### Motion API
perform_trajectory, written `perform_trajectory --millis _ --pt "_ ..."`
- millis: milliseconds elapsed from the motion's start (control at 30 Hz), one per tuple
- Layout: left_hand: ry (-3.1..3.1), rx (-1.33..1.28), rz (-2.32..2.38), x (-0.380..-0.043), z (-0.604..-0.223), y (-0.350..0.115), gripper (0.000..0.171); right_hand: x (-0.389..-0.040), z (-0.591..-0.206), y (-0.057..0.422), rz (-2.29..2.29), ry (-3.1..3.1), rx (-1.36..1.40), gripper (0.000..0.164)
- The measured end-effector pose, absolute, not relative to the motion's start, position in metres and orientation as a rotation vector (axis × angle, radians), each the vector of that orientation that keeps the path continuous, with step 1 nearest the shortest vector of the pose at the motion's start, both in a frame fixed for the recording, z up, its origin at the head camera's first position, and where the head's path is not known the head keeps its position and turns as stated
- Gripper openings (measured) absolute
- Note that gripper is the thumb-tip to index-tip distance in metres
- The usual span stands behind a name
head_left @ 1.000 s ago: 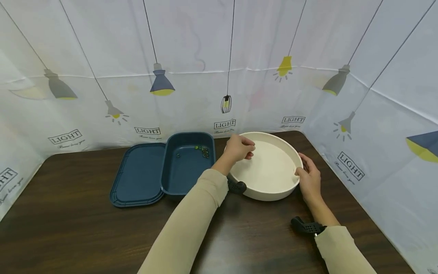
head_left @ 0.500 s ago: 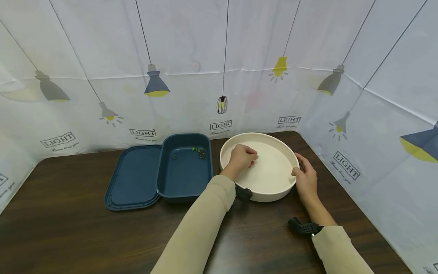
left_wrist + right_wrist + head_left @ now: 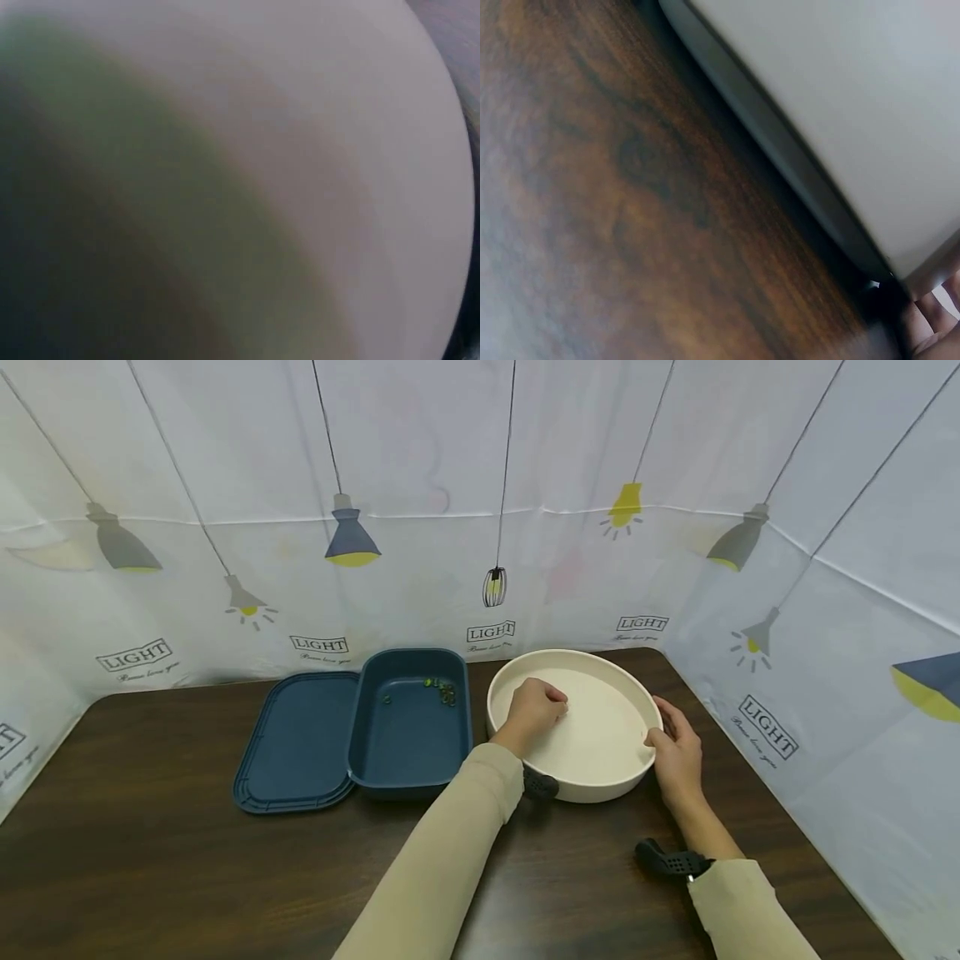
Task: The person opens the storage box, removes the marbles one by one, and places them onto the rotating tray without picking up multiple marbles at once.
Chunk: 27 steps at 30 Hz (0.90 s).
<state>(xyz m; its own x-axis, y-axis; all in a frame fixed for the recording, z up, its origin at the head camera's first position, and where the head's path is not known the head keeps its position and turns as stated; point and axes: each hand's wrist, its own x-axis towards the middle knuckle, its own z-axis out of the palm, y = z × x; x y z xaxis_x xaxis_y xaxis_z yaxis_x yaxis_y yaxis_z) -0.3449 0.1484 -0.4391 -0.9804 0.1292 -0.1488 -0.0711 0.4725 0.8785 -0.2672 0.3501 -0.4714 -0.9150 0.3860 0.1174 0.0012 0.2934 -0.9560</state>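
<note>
Your left hand (image 3: 534, 710) is inside the cream round shallow dish with a low upright wall (image 3: 600, 735), left of its middle. Fingers are curled and pointing right; can't tell whether they pinch anything or touch the floor of the dish. Your right hand (image 3: 678, 760) grips the same dish by its right rim, thumb on the inner side, fingers outside. Dish sits flat on the dark brown wood-grain worktop (image 3: 187, 860), toward the back right. Just left of it you've got the dark blue rectangular container with rounded corners (image 3: 405, 743). In it, small shiny green and brownish beads (image 3: 446, 695) bunch near the far right corner, one well apart to the left. The flat dark blue rounded panel (image 3: 300, 743) lies left of the container, right up against it. White sheet with printed hanging lamps (image 3: 420, 585) stands behind the lot. Your left wrist view is mostly blur.
</note>
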Motion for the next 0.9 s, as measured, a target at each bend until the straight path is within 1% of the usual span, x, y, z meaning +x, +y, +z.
perform_trajectory --millis 500,733,900 --pt "2.587 0.078 1.454 -0.342 -0.435 0.145 0.014 -0.269 -0.471 0.349 1.642 -2.261 -0.343 0.069" --pt "2.607 0.093 1.441 -0.341 -0.433 0.143 0.013 -0.270 -0.473 0.347 1.638 -2.262 -0.345 0.069" --pt "2.577 0.170 1.517 -0.339 -0.418 0.140 0.013 -0.267 -0.472 0.352 1.635 -2.261 -0.348 0.069"
